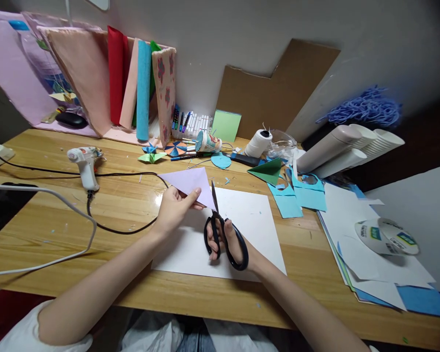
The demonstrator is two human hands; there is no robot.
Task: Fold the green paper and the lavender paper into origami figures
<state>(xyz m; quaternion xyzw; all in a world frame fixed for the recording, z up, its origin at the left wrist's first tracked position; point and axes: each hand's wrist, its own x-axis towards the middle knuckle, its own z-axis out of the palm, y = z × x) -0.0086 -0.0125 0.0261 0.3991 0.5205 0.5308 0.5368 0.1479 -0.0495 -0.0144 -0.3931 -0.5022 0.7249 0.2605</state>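
Note:
My left hand (pixel 174 210) pinches a lilac sheet of paper folded into a triangle (pixel 190 183), with the thumb on top and the fingers beneath. My right hand (pixel 227 242) has its thumb and fingers through the black handles of a pair of scissors (pixel 244 252). The scissor blades point upward and meet the lower right corner of the lilac paper; whether they cut into it I cannot tell. Below both hands a white sheet of paper (pixel 253 215) lies flat on the wooden table (pixel 132 274).
A white glue gun (pixel 86 168) with a black cord stands at the left. Paper rolls (pixel 143 90), markers (pixel 196 122), a thread spool (pixel 258 143) and a green folded paper (pixel 267 171) line the back. Blue cut paper (pixel 310 195), stacked sheets (pixel 374 274) and a tape roll (pixel 386 237) lie right.

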